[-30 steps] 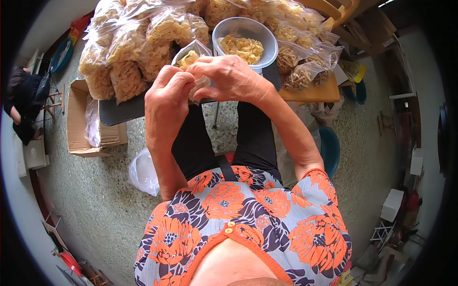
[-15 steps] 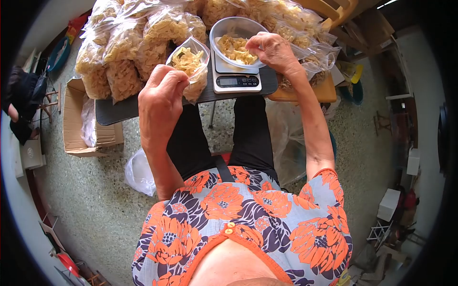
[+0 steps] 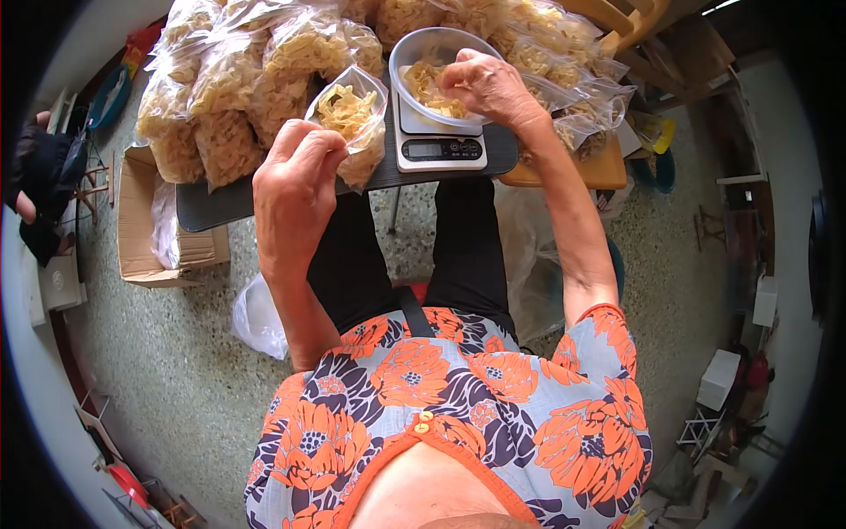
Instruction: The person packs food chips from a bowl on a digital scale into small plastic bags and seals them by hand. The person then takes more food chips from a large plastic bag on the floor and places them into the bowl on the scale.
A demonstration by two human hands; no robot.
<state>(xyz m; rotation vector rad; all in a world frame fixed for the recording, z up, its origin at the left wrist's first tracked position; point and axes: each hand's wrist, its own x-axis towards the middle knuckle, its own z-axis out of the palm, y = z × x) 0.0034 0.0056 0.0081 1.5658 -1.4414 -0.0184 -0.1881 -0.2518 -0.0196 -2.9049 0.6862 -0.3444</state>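
Note:
My left hand (image 3: 300,181) pinches the edge of an open clear plastic bag (image 3: 359,145), which holds pale yellow dried strips and stands at the table's front edge. Over the right side of a translucent bowl (image 3: 405,93) is my right hand (image 3: 493,86), its fingers closed at the dried pieces (image 3: 427,85) inside; what they grip is hidden. Under the bowl sits a white digital scale (image 3: 441,152) with a dark display, its digits too small to read.
Filled bags (image 3: 231,84) are piled across the back of the dark table (image 3: 238,205). More bags lie at the right on an orange-brown surface (image 3: 608,172). A cardboard box (image 3: 145,238) is on the floor at left. A person (image 3: 40,172) is at far left.
My right hand has left the small bag's mouth and moved right, into the bowl, uncovering the scale. My left hand still holds the bag, which now stands wider open.

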